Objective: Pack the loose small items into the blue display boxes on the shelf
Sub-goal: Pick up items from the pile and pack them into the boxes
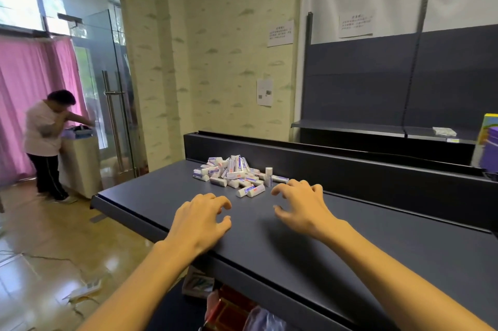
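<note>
A heap of several small white items with blue and red print (234,174) lies on the dark shelf top (161,195), against its raised back rail. My left hand (200,218) hovers over the shelf in front of the heap, fingers loosely curled, holding nothing. To the right, my right hand (300,206) is spread with bent fingers just beside the heap's near right edge, also holding nothing. No blue display box is in sight.
A second dark shelf unit (377,131) stands behind with a small packet (444,131) and a colourful box (489,142) at far right. A person (48,142) stands at a cabinet far left. Cables and a power strip (86,289) lie on the floor. Goods (229,306) sit below the shelf.
</note>
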